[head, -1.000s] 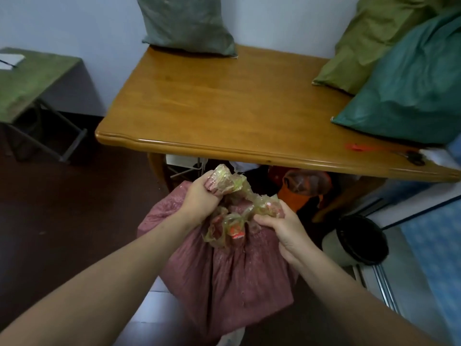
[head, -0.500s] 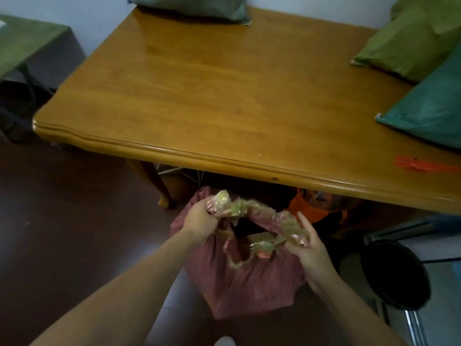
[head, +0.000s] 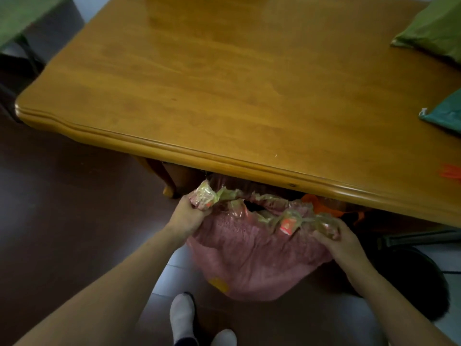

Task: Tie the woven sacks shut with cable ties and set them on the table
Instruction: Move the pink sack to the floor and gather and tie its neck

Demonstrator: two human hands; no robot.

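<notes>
I'm reading a dusty pink sack with a small yellow patch low on its front. The liner at its mouth is translucent yellow-green with red-orange printed squares. Table is honey-orange with darker wood grain, carrying an olive-green sack, a teal sack and orange-red cable ties; floor dark brown, socks white, side-table cover green.
</notes>
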